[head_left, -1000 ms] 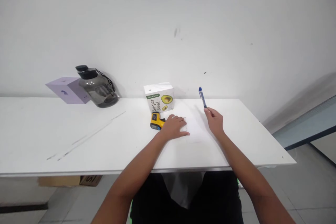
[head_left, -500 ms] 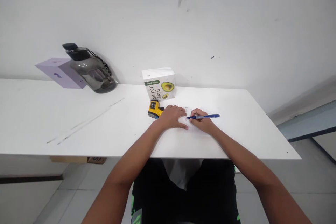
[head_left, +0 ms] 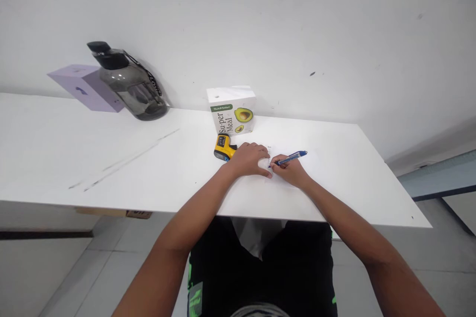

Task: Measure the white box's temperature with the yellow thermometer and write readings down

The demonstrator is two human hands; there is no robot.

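My right hand [head_left: 290, 171] is closed around a blue pen [head_left: 297, 155], its tip down on a white sheet of paper [head_left: 308, 161] that barely stands out from the white table. Spread over the same spot, my left hand [head_left: 251, 160] lies with fingers and thumb apart. Between its thumb and fingertips shows a pale, clear-looking piece with small dark marks [head_left: 269, 149], too faint to name. Just left of that hand lies a yellow and black infrared thermometer [head_left: 223, 147]. Behind it stands a white box [head_left: 232, 111] with avocado pictures.
On the white table [head_left: 148, 168], a dark see-through bottle [head_left: 130, 84] and a lilac box [head_left: 87, 90] stand at the back left. A wall [head_left: 327, 20] runs along the back edge. Below the table's left part, a cardboard box [head_left: 111, 212] shows.
The pen in my right hand has swung so that its back end points further up and away. My left hand stays in place on the table. The whole view has shifted slightly.
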